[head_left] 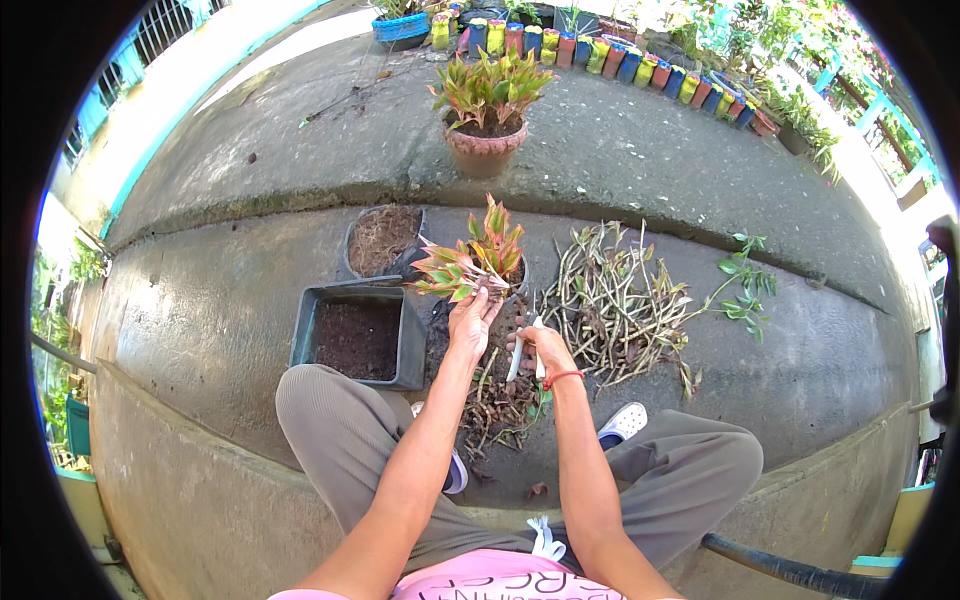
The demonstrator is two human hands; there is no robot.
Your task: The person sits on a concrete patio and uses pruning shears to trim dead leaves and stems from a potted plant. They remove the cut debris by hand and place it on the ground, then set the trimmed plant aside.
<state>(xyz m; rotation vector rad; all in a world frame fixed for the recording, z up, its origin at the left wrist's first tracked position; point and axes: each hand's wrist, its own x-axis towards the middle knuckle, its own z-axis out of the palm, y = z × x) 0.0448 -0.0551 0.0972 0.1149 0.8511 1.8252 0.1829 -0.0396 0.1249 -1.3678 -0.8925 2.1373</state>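
Observation:
My left hand (470, 324) grips a cut plant shoot (450, 271) by its stem end, its red-edged green leaves pointing up and to the left. In my right hand (546, 351) are pruning shears (516, 358) with white handles, their blades close to the stem. Just beyond the left hand, a pot with similar red-green leaves (499, 238) stands partly hidden by the shoot. Stem scraps and dry leaves (501, 411) lie on the ground below both hands.
A rectangular planter (414, 337) holding dark soil stands left, near a round pot of rooty soil (384, 241). To the right lies a heap of cut stems (619, 300) with a leafy green vine (742, 285). A potted plant (484, 154) stands beyond the concrete step (300, 201).

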